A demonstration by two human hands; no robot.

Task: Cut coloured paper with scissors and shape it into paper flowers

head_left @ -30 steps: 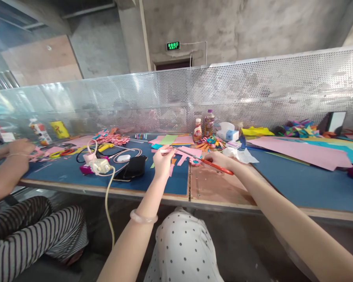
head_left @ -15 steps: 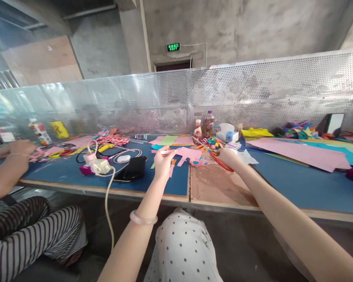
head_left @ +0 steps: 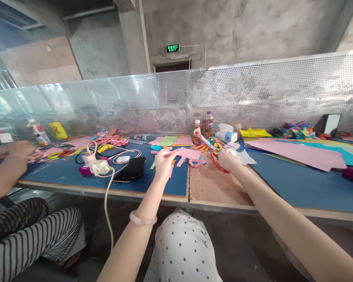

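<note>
A narrow pink paper strip point(head_left: 165, 152) is pinched between the thumb and fingertips of the left hand point(head_left: 163, 161), lifted just above the blue mat point(head_left: 141, 180). The right hand point(head_left: 228, 159) is curled shut through the loops of the red-handled scissors point(head_left: 215, 157), whose blades are angled up and away from the strip, toward the bottles point(head_left: 202, 128); whether the blades are parted cannot be told. Between the two hands, cut pink paper pieces point(head_left: 188, 154) and a small paper flower point(head_left: 197, 162) are spread on the table. To the left of the left hand lie a black phone point(head_left: 132, 169) and a charger with its cable point(head_left: 101, 167). The thin strip could be bent or dropped if the pinch slackens, and the raised blades could be knocked against the bottles or clutter nearby.
</note>
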